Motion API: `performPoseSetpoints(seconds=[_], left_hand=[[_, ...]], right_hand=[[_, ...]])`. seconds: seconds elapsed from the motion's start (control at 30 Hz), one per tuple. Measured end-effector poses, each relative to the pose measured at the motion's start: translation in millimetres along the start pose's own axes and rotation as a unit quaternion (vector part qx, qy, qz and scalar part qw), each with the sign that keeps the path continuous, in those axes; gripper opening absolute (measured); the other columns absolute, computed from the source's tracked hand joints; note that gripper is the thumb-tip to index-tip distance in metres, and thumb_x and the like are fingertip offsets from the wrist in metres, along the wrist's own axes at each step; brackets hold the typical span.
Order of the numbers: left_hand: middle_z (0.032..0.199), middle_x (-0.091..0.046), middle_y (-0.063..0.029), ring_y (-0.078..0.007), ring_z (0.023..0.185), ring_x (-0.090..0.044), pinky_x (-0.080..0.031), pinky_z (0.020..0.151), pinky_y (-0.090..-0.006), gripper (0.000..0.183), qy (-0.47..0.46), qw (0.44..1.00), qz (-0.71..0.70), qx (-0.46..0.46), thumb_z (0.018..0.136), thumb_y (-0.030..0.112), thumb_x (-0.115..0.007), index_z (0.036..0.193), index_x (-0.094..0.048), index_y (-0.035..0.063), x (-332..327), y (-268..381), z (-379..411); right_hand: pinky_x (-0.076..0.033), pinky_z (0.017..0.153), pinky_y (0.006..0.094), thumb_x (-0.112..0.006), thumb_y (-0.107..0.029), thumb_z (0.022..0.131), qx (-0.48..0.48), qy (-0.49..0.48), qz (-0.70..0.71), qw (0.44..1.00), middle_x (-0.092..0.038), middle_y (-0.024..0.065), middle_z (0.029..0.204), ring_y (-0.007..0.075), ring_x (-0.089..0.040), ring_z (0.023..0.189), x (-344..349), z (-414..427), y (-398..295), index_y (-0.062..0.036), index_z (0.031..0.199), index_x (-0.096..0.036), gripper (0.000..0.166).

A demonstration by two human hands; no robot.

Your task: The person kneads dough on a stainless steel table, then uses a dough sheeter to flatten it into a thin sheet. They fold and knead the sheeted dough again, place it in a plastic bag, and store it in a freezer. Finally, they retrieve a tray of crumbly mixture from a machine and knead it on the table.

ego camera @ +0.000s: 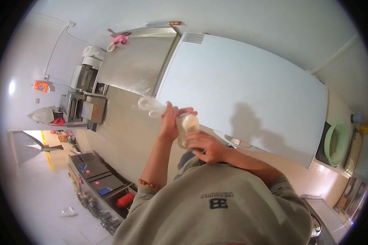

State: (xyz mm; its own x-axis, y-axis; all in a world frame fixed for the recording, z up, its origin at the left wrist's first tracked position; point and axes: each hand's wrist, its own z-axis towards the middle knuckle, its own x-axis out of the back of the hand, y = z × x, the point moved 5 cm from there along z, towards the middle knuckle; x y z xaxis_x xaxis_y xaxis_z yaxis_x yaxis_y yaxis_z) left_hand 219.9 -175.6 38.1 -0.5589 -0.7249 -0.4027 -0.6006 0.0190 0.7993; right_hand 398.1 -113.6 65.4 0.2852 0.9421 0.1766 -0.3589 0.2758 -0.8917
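My left hand (170,124) grips a clear plastic bag (181,134) with pale, round contents (190,122), its thumb and fingers around the upper part. The bag's gathered, blurred end (150,106) sticks out to the left of that hand. At the bag's lower right is my right hand (208,147), fingers somewhat spread and touching its side; whether they grip it cannot be told. Both hands are in front of my body, by the near edge of a large white flat top (245,85).
A stainless steel table (135,61) adjoins the white top, with a pink cloth (120,39) and small cup (111,47) at its far corner. Machines (86,76) stand left, metal-topped cabinets (93,168) lower left. A green basin (336,143) sits right.
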Motion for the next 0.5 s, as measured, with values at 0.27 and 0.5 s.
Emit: performPoseSetpoints(seconds=[0.27,0.5], left_hand=[[0.094,-0.069,-0.0198,-0.0386,0.098,-0.068,-0.055,0.092,-0.053,0.061,0.076,0.965,-0.252,-0.012,0.11,0.059,-0.038,0.074,-0.045,0.01,198.5,-20.7,-27.3],[0.11,-0.072,-0.0137,-0.0243,0.106,-0.066,-0.051,0.098,-0.0397,0.068,0.205,0.976,0.071,-0.035,0.11,0.063,-0.033,0.099,-0.067,0.0046,321.0,-6.1,-46.6]], right_hand=[[-0.054,0.093,0.051,-0.068,-0.036,0.1,-0.476,0.432,0.566,0.516,-0.061,0.0218,0.127,0.034,-0.062,0.111,-105.8,-125.8,261.3,0.0041,0.127,-0.052,0.051],[-0.044,0.113,0.0537,-0.079,-0.045,0.091,-0.354,0.653,0.536,0.402,-0.041,0.0213,0.149,0.0371,-0.046,0.135,-100.7,-88.6,291.4,0.0094,0.145,-0.033,0.089]])
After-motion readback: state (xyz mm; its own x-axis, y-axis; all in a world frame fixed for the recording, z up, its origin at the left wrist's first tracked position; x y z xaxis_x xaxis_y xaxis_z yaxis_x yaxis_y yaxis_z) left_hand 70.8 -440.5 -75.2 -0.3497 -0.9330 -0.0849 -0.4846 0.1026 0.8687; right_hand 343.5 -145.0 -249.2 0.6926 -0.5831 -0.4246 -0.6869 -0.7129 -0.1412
